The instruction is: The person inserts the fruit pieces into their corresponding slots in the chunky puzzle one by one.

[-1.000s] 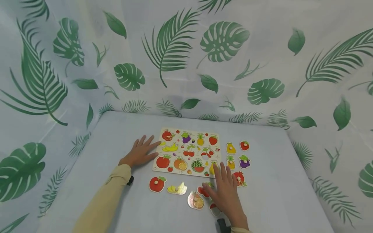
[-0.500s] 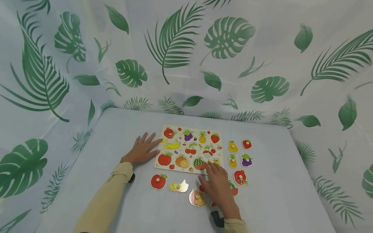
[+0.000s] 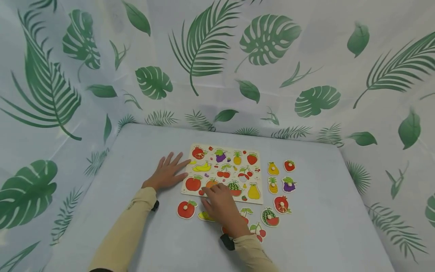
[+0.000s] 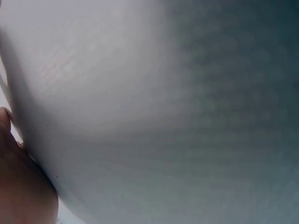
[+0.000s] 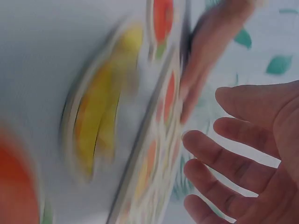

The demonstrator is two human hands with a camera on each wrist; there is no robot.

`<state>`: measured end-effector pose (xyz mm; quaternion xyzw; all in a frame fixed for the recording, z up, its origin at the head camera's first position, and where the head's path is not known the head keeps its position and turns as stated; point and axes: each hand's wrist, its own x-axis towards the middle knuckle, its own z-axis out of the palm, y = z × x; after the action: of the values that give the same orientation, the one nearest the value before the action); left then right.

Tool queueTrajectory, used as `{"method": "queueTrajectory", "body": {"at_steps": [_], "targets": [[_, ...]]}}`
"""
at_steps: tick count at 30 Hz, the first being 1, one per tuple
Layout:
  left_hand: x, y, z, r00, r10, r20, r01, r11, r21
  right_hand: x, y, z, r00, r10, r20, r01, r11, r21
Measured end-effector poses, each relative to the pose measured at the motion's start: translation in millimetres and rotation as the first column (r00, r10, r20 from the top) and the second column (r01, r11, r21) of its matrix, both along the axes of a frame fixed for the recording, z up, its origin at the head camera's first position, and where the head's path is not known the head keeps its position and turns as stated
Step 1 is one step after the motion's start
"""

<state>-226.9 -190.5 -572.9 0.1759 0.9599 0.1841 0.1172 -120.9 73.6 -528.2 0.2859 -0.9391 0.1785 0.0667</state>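
The left hand point(image 3: 166, 174) lies spread at the puzzle board point(image 3: 233, 176) on its left edge, the right hand point(image 3: 221, 204) hangs loose, empty, over its near edge, and the surrounding knobbed fruit pieces point(image 3: 270, 217) all look unfitted.

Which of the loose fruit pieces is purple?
The grape piece, right of the pineapple piece in the head view; it alone of the loose ones shows purple.

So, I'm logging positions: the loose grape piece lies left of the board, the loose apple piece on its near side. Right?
No, the head view shows the loose grape piece right of the board; the loose apple piece is on its near side.
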Motion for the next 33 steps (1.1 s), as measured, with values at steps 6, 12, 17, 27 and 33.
{"method": "queueTrajectory", "body": {"at_steps": [6, 12, 17, 27, 33], "targets": [[-1.6, -3, 3.1, 0.999, -0.005, 0.033, 0.004, 1.000, 0.023, 0.1, -35, -2.5, 0.994, 0.104, 0.020, -0.105, 0.993, 0.050], [-4.3, -3, 7.2, 0.997, -0.016, 0.078, 0.014, 0.999, 0.038, 1.1, -53, -8.6, 0.988, 0.152, 0.040, -0.155, 0.985, 0.082], [-4.1, -4, 6.3, 0.997, -0.010, 0.076, 0.007, 0.999, 0.044, 2.3, -60, -17.8, 0.983, 0.183, -0.031, -0.179, 0.979, 0.100], [-4.4, -3, 1.3, 0.998, -0.002, 0.069, 0.000, 1.000, 0.023, 4.3, -68, -28.7, 0.987, 0.155, -0.034, -0.146, 0.972, 0.182], [-3.3, -3, 1.0, 0.999, -0.001, 0.041, 0.000, 1.000, 0.024, 5.1, -70, -29.7, 0.986, 0.158, -0.059, -0.142, 0.967, 0.211]]}}
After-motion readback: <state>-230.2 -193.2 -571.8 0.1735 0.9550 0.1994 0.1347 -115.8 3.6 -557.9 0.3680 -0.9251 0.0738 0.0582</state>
